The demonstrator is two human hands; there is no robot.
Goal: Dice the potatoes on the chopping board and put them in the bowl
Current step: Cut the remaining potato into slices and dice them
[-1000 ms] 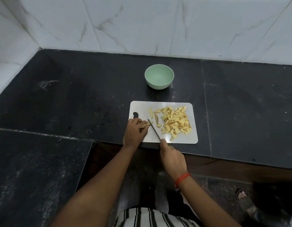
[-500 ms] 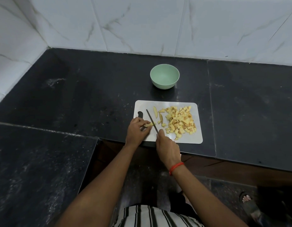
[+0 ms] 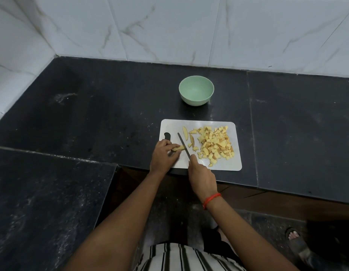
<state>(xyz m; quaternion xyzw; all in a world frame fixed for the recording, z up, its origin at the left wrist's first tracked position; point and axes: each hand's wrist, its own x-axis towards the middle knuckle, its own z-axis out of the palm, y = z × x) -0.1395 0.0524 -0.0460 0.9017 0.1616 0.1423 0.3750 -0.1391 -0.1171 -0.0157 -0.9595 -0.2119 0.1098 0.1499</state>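
Note:
A white chopping board (image 3: 231,165) lies at the counter's front edge. A heap of diced potato (image 3: 215,142) covers its right half. Two potato strips (image 3: 187,135) lie left of the heap. My left hand (image 3: 163,155) pins another potato strip (image 3: 178,148) to the board's left part. My right hand (image 3: 202,176) grips a knife (image 3: 183,143), whose blade points away from me and rests against the right end of the pinned strip. A pale green bowl (image 3: 196,90) stands empty behind the board.
The black stone counter (image 3: 91,114) wraps round to a lower slab on my left. White marble tiles (image 3: 169,26) form the wall behind and to the left. A sandalled foot (image 3: 294,238) shows on the floor at the lower right.
My right hand has pushed the knife forward, so the blade now lies further up the board beside the held strip. The left hand has stayed on the strip.

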